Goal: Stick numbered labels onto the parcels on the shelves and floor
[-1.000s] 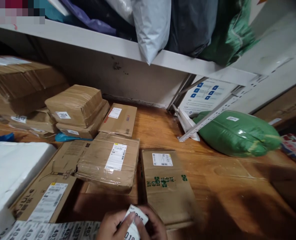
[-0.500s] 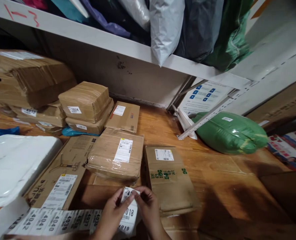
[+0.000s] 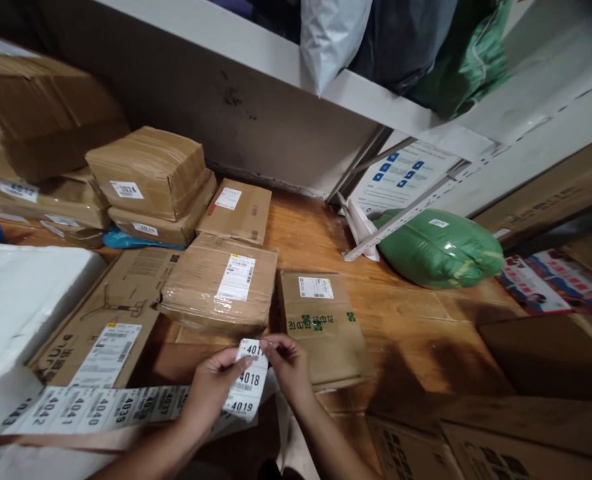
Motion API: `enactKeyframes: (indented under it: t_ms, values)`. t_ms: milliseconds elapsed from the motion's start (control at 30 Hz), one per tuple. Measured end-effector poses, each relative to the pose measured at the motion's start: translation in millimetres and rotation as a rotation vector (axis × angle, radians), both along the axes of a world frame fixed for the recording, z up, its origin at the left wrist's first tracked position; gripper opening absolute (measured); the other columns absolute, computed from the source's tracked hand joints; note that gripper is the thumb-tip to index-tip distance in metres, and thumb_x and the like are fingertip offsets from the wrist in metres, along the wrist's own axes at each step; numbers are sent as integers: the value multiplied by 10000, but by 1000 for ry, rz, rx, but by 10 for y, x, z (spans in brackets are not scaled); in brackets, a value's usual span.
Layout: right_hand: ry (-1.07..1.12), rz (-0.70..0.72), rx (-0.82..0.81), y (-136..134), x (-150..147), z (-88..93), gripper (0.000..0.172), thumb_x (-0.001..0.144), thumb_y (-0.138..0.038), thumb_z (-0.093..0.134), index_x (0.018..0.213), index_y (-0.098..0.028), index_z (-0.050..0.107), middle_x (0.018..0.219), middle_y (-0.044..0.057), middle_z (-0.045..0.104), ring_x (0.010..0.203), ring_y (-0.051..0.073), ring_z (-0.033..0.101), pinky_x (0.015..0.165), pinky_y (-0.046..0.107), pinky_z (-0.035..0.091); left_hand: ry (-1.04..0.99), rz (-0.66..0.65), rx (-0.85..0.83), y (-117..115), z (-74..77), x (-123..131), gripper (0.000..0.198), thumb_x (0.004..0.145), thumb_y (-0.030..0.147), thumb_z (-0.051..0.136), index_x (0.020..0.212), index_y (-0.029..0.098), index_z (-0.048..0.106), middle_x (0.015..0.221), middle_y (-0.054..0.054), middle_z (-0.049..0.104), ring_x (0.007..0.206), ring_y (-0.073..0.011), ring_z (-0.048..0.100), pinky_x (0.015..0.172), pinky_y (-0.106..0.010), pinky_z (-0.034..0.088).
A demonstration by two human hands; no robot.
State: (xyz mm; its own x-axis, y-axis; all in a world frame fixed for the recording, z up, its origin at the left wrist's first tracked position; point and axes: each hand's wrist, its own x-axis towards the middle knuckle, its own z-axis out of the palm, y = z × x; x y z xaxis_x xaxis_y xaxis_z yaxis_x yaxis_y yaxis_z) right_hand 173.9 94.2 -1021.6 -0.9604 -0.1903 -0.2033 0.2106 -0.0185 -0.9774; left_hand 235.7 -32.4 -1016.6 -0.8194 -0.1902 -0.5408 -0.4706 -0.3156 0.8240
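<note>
Both my hands hold a white strip of numbered labels low in the middle of the view. My left hand grips its left side, thumb across the label reading 4018. My right hand pinches the top label's upper right corner. The strip runs on to the left with further numbers printed on it. Just beyond my hands lie a taped brown parcel with a white shipping label and a brown carton with green print.
Several cardboard parcels are stacked at the left on the wooden surface. A white package lies at far left, a green bag at right. A white shelf with bags hangs overhead. Flat cartons lie bottom right.
My hands have risen into fuller view with the label strip, and the view has tipped downward. The right fingers now pinch the top label's corner.
</note>
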Motion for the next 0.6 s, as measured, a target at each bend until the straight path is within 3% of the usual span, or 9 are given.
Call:
enactKeyframes:
  t_ms: [67, 167, 267, 433, 533, 600]
  values:
    - [135, 23, 15, 55, 19, 68, 132, 727, -342, 729, 729, -211, 739, 618, 14, 670, 559, 127, 569, 537, 242, 465, 108, -61, -77, -31, 3, -1, 373, 622, 445, 713, 866, 164, 736, 743, -61, 730, 690, -223, 663, 626, -305, 529]
    - [608, 132, 101, 198, 113, 202, 113, 834, -229, 629, 833, -253, 740, 756, 35, 685, 704, 151, 620, 636, 280, 506, 382, -132, -365, -125, 5, 19, 107, 694, 256, 651, 749, 195, 719, 820, -49, 727, 803, -205, 666, 732, -291, 525]
    - [1022, 255, 203, 330, 266, 285, 138, 844, -202, 627, 924, -267, 719, 773, 38, 674, 732, 157, 626, 646, 284, 525, 631, -152, -509, -241, 19, 38, 155, 749, 120, 586, 769, 216, 706, 881, -37, 726, 848, -162, 671, 772, -246, 518]
    - [1013, 236, 296, 386, 460, 266, 186, 817, -290, 679, 985, -221, 636, 702, 19, 664, 624, 149, 637, 556, 248, 543, 780, -218, -513, -340, 43, 15, 226, 787, 78, 601, 886, 244, 719, 910, -26, 742, 844, -131, 686, 770, -197, 523]
    - [1103, 265, 282, 378, 467, 252, 165, 854, -230, 628, 1016, -252, 643, 705, 16, 665, 634, 150, 632, 558, 256, 536, 757, -265, -512, -333, 66, 1, 203, 771, 102, 631, 861, 253, 734, 844, -13, 743, 775, -127, 683, 716, -182, 518]
    - [1074, 250, 259, 372, 449, 239, 212, 868, -170, 590, 1042, -272, 656, 721, 21, 659, 662, 152, 625, 572, 265, 527, 708, -332, -496, -294, 75, 19, 238, 736, 152, 679, 941, 259, 733, 935, -30, 739, 864, -157, 675, 776, -215, 514]
